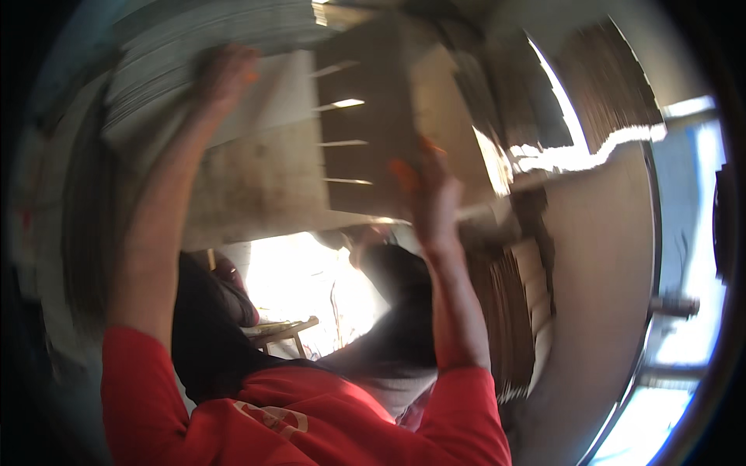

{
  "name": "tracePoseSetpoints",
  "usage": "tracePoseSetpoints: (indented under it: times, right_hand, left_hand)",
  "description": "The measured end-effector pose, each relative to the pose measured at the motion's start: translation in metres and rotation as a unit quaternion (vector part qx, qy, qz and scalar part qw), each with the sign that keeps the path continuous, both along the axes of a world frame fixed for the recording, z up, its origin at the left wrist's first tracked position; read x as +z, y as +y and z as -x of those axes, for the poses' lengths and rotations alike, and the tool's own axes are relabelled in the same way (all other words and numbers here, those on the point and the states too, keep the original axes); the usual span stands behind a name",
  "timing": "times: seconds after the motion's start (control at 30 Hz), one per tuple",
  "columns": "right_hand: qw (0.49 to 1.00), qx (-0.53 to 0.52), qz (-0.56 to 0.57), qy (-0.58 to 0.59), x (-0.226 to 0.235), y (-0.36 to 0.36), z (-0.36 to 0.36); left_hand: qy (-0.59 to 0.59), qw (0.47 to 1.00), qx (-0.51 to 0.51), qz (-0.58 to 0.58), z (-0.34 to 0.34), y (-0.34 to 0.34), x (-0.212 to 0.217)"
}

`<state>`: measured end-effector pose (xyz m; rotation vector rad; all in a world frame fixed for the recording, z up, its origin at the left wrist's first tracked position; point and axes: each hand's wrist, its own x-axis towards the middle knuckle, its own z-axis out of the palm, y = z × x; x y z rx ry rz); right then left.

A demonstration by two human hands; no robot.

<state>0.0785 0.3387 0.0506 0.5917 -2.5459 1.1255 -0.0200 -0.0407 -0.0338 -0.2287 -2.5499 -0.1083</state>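
A brown cardboard piece with pale slots along its left side (365, 167) is in front of me, blurred by motion. At its right edge is my right hand (435, 194), thumb and fingers closed on that edge, with orange covers on the fingertips. My left hand (225, 78) reaches far forward over a pale flat sheet (284, 97) at the upper left. Its fingers look bent and one tip shows orange, but motion smears them. Whether it grips the sheet cannot be made out.
Stacked flat sheets (163, 74) lie at the far left. A pale brown work surface (256, 186) spans the front. More cardboard stacks stand to the right (505, 311) and far right (602, 85). Below, between my legs, is a small wooden stool (287, 332) in bright light.
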Motion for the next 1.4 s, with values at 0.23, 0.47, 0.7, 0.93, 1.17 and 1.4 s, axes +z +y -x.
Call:
tracePoseSetpoints:
  times: [0.23, 0.47, 0.7, 0.93, 1.17, 1.4]
  right_hand:
    - [0.995, 0.007, 0.001, -0.096, -0.005, -0.011, -0.011]
    - [0.989, -0.054, 0.123, 0.054, 0.002, -0.001, 0.000]
    - [0.988, -0.097, 0.059, 0.101, 0.019, 0.003, -0.006]
    - [0.986, -0.056, 0.064, 0.142, 0.026, -0.004, -0.007]
    - [0.986, -0.069, 0.011, 0.153, 0.028, -0.007, -0.007]
    - [0.982, -0.068, -0.013, 0.176, 0.025, -0.014, -0.010]
  left_hand:
    - [0.078, 0.995, -0.055, 0.010, -0.005, 0.007, 0.022]
    - [-0.155, 0.987, -0.008, 0.032, -0.030, 0.040, 0.056]
    - [-0.181, 0.976, -0.064, -0.103, -0.051, 0.067, 0.045]
    - [-0.129, 0.986, -0.107, 0.002, -0.081, 0.097, 0.037]
    - [-0.070, 0.988, -0.136, 0.006, -0.083, 0.111, 0.023]
    - [-0.011, 0.987, -0.157, 0.012, -0.092, 0.126, 0.021]
